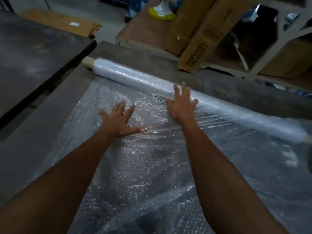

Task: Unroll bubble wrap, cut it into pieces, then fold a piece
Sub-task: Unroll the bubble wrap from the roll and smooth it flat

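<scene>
Both palms lie flat, fingers spread, gripping nothing — left hand pins the unrolled sheet to the table, while right hand pushes the bubble wrap roll just beyond its fingertips, likely to feed out more.

Grey worktable under me. Second dark table to my left, a gap between them. Flat cardboard on the floor beyond. Ahead, tall cardboard boxes lean on a wooden platform. Yellow-white object there, blurred.
</scene>
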